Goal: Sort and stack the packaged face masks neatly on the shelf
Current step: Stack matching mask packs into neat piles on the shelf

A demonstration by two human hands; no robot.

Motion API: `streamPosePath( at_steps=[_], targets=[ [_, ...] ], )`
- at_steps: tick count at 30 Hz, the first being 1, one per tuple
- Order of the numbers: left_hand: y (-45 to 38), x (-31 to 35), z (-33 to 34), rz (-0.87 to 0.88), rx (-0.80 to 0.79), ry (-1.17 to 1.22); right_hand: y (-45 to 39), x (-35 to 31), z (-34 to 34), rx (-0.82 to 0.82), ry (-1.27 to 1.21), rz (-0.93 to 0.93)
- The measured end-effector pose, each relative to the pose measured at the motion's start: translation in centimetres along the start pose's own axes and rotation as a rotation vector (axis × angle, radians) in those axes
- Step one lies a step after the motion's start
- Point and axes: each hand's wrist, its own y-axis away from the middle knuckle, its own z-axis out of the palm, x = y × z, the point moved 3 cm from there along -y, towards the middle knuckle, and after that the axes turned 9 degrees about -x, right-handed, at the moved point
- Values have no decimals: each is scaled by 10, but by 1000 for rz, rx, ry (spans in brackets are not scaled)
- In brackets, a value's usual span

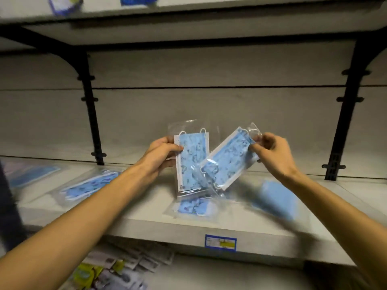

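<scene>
Face mask packs are what both hands hold, up in the air just above the middle shelf (146,222). Each pack is a clear plastic bag with blue printed masks inside.

The left hand (161,152) grips the upright pack (191,164) by its left edge, with the thumb on the front and the fingers behind. This pack stands almost straight up. White ear loops show at the top of the bag.

The right hand (270,151) pinches the tilted pack (228,164) at its top right corner, with the fingers curled on the plastic. This pack leans over to the left, and its low corner lies across the front of the upright pack, so the two overlap.

More packs lie flat on the shelf. One small pack (193,207) lies right under the two held ones. A long pack (90,185) lies to the left, partly behind the left arm. Another one (276,197) lies to the right and looks blurry. One more pack (31,172) sits far to the left, also blurry.

A blue price tag (221,242) is stuck on the front edge of the shelf. On the lower shelf there are other packets (117,268), some grey and some yellow. The upper shelf (188,19) has two blue and white packs at its edge.
</scene>
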Motion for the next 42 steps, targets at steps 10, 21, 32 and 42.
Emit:
streamPosePath(
  at_steps=[10,21,32,42],
  targets=[
    [142,40,-155,70,102,149,77,-135,118,-80,-189,-92],
    [309,8,-353,-217,429,-165,157,-227,354,-629,-109,-88],
    [338,-24,-519,-351,556,-155,138,-268,558,-820,-11,-206],
    [273,30,-611,-343,586,-103,59,-294,678,-623,93,-315]
  ],
)
